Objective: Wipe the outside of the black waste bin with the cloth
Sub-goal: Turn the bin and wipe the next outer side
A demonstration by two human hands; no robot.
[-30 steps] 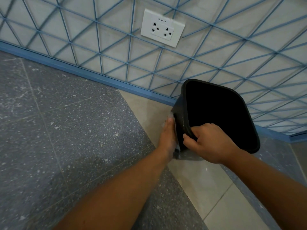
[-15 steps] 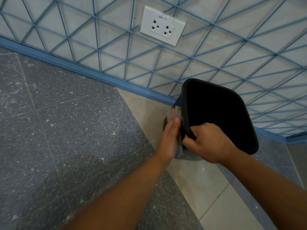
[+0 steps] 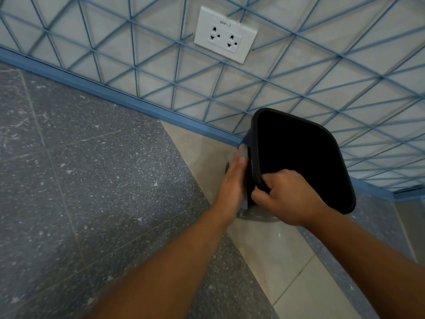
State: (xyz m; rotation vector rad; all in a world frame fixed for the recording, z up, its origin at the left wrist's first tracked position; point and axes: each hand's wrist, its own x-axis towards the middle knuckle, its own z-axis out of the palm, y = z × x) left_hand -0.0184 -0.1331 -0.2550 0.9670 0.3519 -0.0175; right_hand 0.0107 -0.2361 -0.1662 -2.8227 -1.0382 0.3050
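Speckled grey floor [image 3: 92, 180] met a pale wall [image 3: 299, 65] crossed by a blue lattice, a blue skirting [image 3: 115, 97] running along the join and a white double socket [image 3: 225, 34] marked "9PP-7" set above it. A strip of lighter tile [image 3: 276, 249] ran out from the wall, and on it stood the black bin [image 3: 299, 157], tipped so that its dark open mouth faced the camera, its far edge close to the skirting. The person's right hand [image 3: 287, 196] held the near rim, fingers curled over the lip and thumb on the outside, the grip closed tight on the bin. The left hand [image 3: 232, 183] lay flat and open-fingered against the bin's outer left side, pressing the pale cloth [image 3: 244, 151] to the plastic; the cloth showed just past the fingertips and again as a thin edge below the palm. Both bare forearms reached in from the bottom of the frame, the left crossing the grey floor, the right over the lighter tile. A soft shadow lay beneath the bin's base.
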